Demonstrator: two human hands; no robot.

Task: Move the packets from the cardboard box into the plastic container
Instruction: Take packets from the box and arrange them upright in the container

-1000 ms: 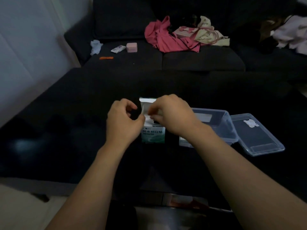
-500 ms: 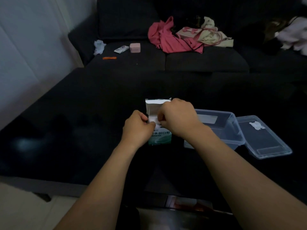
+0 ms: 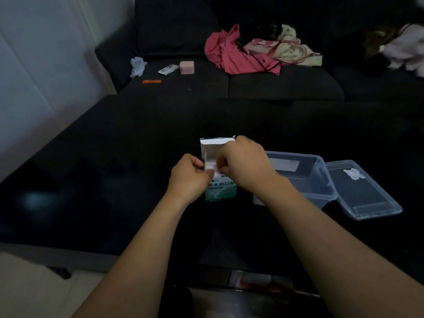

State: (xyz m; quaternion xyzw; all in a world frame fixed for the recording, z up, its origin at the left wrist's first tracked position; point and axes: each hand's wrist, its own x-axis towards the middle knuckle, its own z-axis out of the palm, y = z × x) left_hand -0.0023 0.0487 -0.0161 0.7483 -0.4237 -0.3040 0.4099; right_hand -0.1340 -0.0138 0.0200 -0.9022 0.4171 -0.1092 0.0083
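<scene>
A small white and green cardboard box (image 3: 220,190) stands upright on the dark table, its top flap (image 3: 216,141) open toward the back. My left hand (image 3: 190,177) grips the box's left side near the top. My right hand (image 3: 242,165) reaches into the open mouth, its fingers curled over the white packets (image 3: 210,165) inside; the fingertips are hidden. The clear plastic container (image 3: 322,173) sits open just right of the box, partly behind my right wrist.
The container's clear lid (image 3: 362,198) lies flat to its right. A dark sofa at the back carries pink clothing (image 3: 238,56), a bag, a pink block (image 3: 186,67), a small tube and an orange strip. A pale wall runs along the left.
My left hand has moved right from beside the box and now grips its left side. My right hand has stayed at the open mouth. The view has shifted slightly.
</scene>
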